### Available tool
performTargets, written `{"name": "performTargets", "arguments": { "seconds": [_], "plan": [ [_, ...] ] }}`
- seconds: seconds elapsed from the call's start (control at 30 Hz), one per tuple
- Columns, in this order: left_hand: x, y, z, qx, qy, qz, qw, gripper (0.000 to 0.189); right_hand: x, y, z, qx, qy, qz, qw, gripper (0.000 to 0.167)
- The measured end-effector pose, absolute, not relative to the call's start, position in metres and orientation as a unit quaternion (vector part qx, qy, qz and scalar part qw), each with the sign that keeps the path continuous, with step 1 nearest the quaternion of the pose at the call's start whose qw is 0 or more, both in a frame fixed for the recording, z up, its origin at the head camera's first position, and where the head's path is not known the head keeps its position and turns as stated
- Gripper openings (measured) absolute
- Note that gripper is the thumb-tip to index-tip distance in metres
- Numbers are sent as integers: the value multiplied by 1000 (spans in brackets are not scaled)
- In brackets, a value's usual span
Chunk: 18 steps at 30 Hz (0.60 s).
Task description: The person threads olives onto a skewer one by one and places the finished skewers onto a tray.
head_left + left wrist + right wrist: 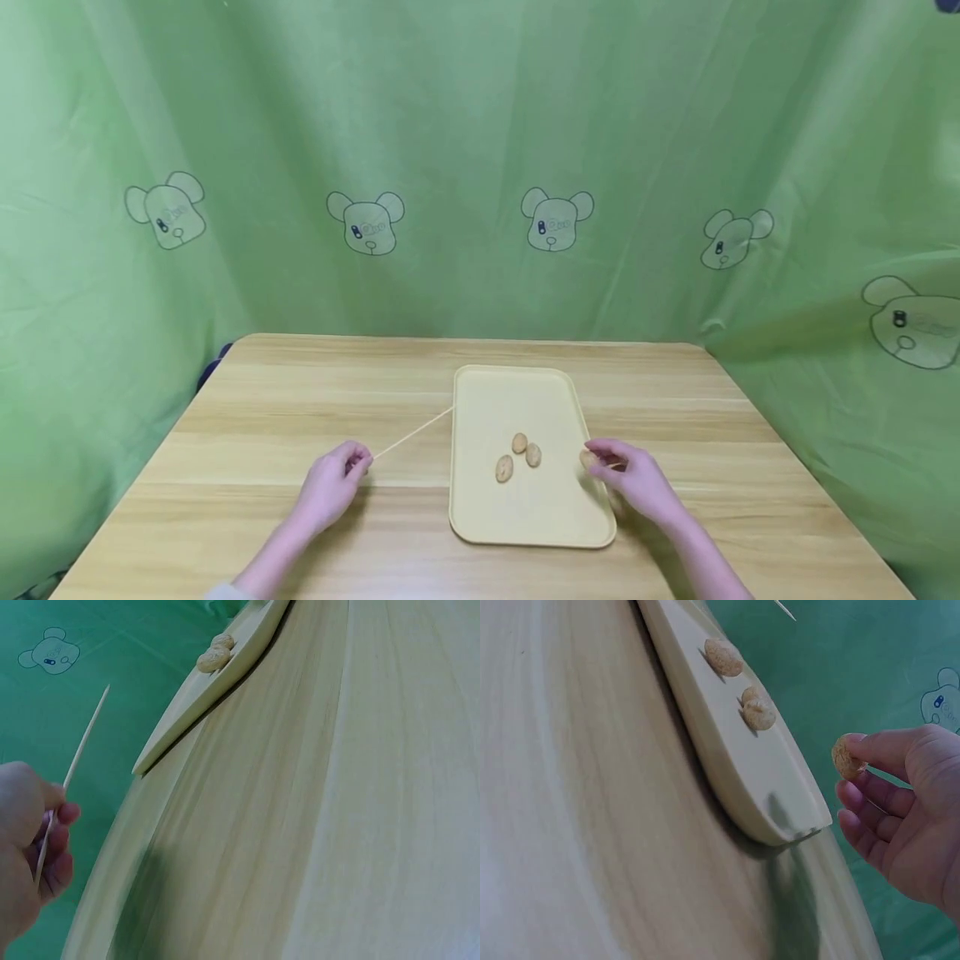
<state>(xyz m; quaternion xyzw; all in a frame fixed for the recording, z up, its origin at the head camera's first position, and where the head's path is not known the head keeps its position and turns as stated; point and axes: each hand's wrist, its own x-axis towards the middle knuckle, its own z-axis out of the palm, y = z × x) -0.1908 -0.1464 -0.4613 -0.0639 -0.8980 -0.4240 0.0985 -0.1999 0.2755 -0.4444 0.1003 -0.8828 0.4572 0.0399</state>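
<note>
My left hand (333,481) pinches a thin wooden skewer (412,433) left of the tray. The skewer's pointed tip shows in the left wrist view, with nothing on it. Between thumb and fingertips, my right hand (633,477) holds a tan, rough-skinned oval ball (847,757) above the tray's right edge. Three similar oval balls, among them a lower one (504,468), lie close together on the pale yellow tray (517,517). What the balls are made of I cannot tell.
The tray rests on a wood-grain table (300,400), right of its middle. A green curtain (457,108) with printed bear heads hangs behind the table and along both sides.
</note>
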Motion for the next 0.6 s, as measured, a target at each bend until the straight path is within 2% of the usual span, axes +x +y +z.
{"name": "performTargets", "arguments": {
  "seconds": [0.23, 0.47, 0.6],
  "plan": [
    [-188, -142, -454, -121, -880, -453, 76, 4, -194, 268, -428, 115, -847, 518, 22, 39],
    [-186, -139, -450, -151, -865, -473, 68, 4, -191, 259, -416, 167, -845, 506, 47, 34],
    [-185, -139, -444, -172, -859, -477, 67, 6, -190, 256, -413, 189, -843, 501, 43, 32]
  ]
}}
